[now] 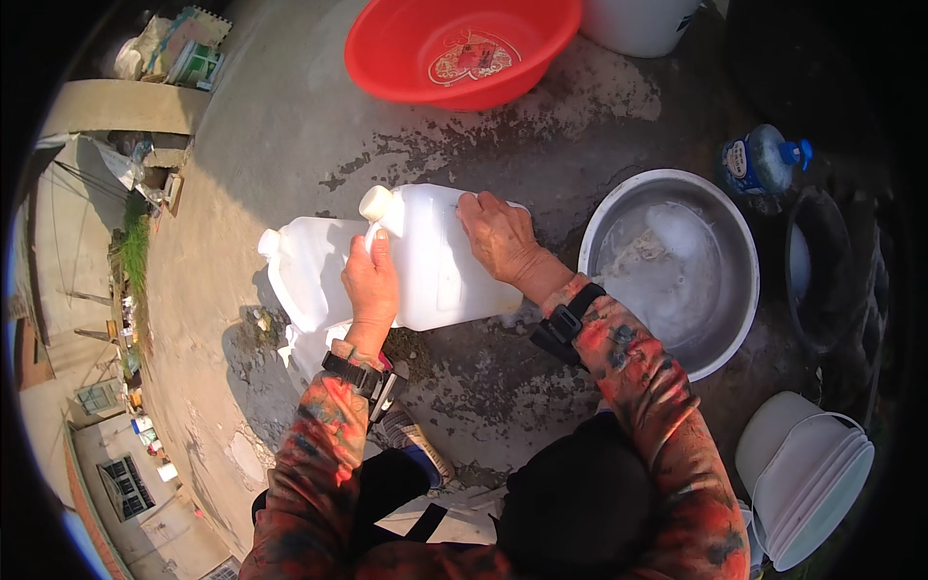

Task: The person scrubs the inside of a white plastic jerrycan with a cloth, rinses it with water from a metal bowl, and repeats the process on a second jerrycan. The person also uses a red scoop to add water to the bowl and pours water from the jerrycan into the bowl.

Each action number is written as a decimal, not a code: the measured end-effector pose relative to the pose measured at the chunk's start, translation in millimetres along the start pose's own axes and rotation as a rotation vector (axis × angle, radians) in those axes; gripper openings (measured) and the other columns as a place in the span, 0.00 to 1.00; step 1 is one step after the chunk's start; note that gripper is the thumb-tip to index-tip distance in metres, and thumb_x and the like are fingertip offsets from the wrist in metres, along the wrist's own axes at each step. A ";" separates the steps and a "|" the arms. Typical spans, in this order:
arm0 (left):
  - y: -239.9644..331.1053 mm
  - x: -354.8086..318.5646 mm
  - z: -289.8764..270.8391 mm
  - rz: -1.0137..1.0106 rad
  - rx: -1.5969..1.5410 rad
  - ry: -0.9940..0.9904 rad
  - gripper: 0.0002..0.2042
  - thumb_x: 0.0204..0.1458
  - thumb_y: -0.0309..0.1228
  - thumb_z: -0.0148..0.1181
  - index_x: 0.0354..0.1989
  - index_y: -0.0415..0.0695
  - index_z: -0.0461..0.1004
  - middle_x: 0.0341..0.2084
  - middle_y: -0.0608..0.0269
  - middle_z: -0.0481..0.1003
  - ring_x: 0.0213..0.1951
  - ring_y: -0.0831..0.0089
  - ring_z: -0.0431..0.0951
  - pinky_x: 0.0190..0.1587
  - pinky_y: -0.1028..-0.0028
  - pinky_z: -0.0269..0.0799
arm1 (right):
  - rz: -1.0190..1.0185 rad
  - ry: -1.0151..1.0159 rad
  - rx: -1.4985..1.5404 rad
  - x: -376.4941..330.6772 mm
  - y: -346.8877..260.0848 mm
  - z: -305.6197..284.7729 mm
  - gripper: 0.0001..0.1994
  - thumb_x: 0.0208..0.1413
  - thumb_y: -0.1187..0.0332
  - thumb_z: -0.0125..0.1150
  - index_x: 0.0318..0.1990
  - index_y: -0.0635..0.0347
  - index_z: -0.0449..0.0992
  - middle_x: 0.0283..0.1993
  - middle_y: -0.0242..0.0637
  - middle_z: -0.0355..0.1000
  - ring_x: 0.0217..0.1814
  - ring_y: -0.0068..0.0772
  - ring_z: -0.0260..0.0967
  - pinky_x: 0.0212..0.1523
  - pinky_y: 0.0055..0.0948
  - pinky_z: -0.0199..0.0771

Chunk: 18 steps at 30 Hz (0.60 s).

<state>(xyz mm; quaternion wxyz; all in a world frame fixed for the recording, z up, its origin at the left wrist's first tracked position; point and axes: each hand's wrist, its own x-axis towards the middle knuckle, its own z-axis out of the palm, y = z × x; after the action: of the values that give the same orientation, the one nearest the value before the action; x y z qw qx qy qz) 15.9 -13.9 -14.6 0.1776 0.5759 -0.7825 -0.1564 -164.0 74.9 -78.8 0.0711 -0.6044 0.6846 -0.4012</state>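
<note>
1. Steadying the white jug [440, 266], mid-frame, seems the step in hand.
2. Left hand [372, 293]: fingers clamped on its left side. Right hand [501, 237]: fingers curled against its upper right; cannot tell if clamped.
3. Next move likely calls for balanced support.

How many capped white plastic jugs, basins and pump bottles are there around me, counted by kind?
Capped white plastic jugs: 2 (held jug, jug beside it)
Basins: 2 (red plastic basin, silver metal basin)
Blue-topped pump bottle: 1
Total: 5
</note>
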 end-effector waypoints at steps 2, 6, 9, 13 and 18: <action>0.4 3.6 1.4 0.000 -0.006 0.025 0.18 0.68 0.43 0.50 0.39 0.37 0.69 0.28 0.39 0.79 0.35 0.36 0.79 0.37 0.47 0.72 | -0.052 -0.240 0.046 -12.8 -8.2 1.3 0.10 0.48 0.76 0.59 0.38 0.59 0.67 0.32 0.42 0.70 0.34 0.46 0.76 0.29 0.45 0.78; 0.2 1.9 -0.1 -0.020 -0.030 -0.004 0.18 0.68 0.43 0.50 0.39 0.37 0.69 0.28 0.39 0.79 0.35 0.36 0.79 0.38 0.47 0.72 | -0.252 -0.242 0.091 -24.2 -10.7 3.6 0.12 0.43 0.76 0.60 0.36 0.58 0.66 0.30 0.39 0.66 0.32 0.42 0.75 0.26 0.42 0.77; 1.8 0.8 -0.7 -0.018 -0.025 -0.021 0.18 0.67 0.43 0.50 0.39 0.37 0.69 0.27 0.40 0.79 0.35 0.37 0.80 0.37 0.47 0.72 | -0.068 -0.082 -0.013 -6.7 -1.8 3.2 0.10 0.47 0.75 0.59 0.38 0.59 0.68 0.32 0.41 0.69 0.33 0.45 0.76 0.32 0.40 0.79; 3.0 3.3 -0.2 -0.041 -0.028 0.013 0.18 0.68 0.43 0.50 0.38 0.37 0.69 0.28 0.39 0.79 0.35 0.37 0.80 0.37 0.47 0.72 | -0.270 -0.259 0.007 -18.9 -18.3 5.7 0.08 0.51 0.71 0.61 0.33 0.57 0.67 0.29 0.37 0.65 0.27 0.37 0.73 0.24 0.37 0.76; 3.0 -2.9 -0.6 -0.045 -0.027 -0.029 0.18 0.67 0.43 0.50 0.38 0.37 0.70 0.28 0.41 0.79 0.35 0.37 0.80 0.38 0.47 0.73 | -0.129 -0.013 -0.060 -8.4 -5.4 8.4 0.10 0.46 0.73 0.61 0.34 0.57 0.66 0.30 0.39 0.67 0.29 0.40 0.75 0.27 0.38 0.78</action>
<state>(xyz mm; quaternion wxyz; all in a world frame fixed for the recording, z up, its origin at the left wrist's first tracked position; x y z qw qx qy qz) 14.4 -10.2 -13.0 0.1706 0.5884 -0.7698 -0.1792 -152.8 78.7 -84.3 0.0314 -0.6516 0.6557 -0.3802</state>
